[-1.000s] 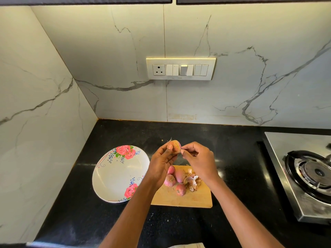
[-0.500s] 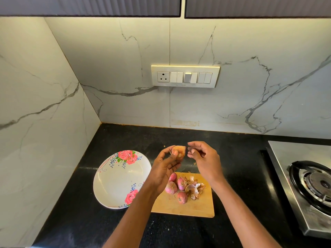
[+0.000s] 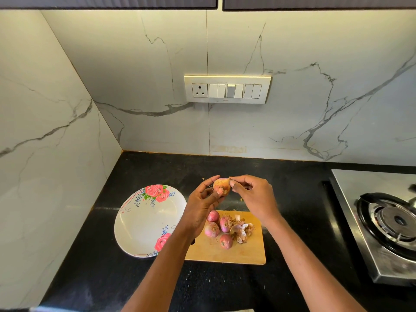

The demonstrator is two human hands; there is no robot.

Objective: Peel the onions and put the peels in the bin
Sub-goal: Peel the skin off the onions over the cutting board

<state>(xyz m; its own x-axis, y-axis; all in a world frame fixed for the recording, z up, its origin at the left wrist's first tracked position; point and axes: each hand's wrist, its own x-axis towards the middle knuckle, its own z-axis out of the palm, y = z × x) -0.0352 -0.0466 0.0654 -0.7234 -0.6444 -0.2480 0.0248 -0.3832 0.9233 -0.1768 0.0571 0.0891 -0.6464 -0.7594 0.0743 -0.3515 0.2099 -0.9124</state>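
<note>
The left hand [image 3: 202, 199] is cradling an onion [image 3: 221, 186] up off the counter, fingers curled round it to steady it, while the right hand [image 3: 254, 197] is pinching skin at its tip — likely to strip it. Below the hands, four onions [image 3: 212, 229] and loose peels [image 3: 242, 230] are waiting on the board [image 3: 247, 253] — no bin in sight.

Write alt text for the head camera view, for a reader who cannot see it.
A person's left hand holds a small onion above a wooden cutting board while the right hand pinches its skin. Four onions and loose peels lie on the board, beside a floral plate.
</note>
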